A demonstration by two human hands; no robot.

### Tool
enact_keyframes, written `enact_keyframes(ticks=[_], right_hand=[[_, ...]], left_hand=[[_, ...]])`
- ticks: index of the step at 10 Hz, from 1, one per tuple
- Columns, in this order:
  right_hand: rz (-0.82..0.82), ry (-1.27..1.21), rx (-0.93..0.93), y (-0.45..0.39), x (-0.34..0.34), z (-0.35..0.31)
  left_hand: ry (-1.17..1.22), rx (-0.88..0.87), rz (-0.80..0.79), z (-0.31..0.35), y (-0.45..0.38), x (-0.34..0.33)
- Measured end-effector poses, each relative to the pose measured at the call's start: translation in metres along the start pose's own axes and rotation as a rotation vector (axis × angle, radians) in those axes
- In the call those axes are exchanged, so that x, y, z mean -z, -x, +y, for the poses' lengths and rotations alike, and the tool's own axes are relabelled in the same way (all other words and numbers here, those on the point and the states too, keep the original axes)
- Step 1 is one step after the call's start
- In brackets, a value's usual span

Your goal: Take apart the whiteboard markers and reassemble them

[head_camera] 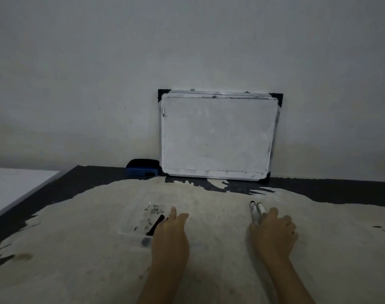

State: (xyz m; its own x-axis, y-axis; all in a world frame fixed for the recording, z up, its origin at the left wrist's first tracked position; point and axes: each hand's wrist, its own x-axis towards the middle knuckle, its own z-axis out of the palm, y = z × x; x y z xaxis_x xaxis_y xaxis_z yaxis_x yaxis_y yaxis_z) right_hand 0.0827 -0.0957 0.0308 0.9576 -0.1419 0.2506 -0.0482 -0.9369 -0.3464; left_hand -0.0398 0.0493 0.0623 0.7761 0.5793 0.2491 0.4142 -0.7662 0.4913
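On the worn tabletop (77,270), a clear tray (130,224) holds a black marker piece (155,224) lying at a slant, with a small grey cap (146,241) at its near end. The left hand (170,233) rests just beside it, fingers loose and holding nothing. Farther right, two white markers (256,212) lie side by side; the right hand (275,231) touches their near ends, though whether it grips them is unclear. A whiteboard (218,134) leans on the wall behind.

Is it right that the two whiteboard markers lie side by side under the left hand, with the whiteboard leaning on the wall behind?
Not quite: the two whiteboard markers lie at the right hand, not the left, as the head view shows. The whiteboard does lean on the wall behind.
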Motion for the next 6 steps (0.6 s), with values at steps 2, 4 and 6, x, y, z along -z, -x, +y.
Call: enact_keyframes(ticks=[2, 4, 6], right_hand=[[-0.011, -0.179, -0.023, -0.004, 0.0, 0.002], [-0.018, -0.166, -0.014, -0.005, 0.001, 0.0], [-0.02, -0.09, 0.189, -0.002, -0.006, -0.004]], left_hand=[[-0.005, 0.04, -0.017, 0.004, 0.003, 0.003], [0.004, 0.009, 0.033, 0.0, 0.002, -0.001], [-0.071, -0.241, 0.197, -0.006, -0.006, -0.021]])
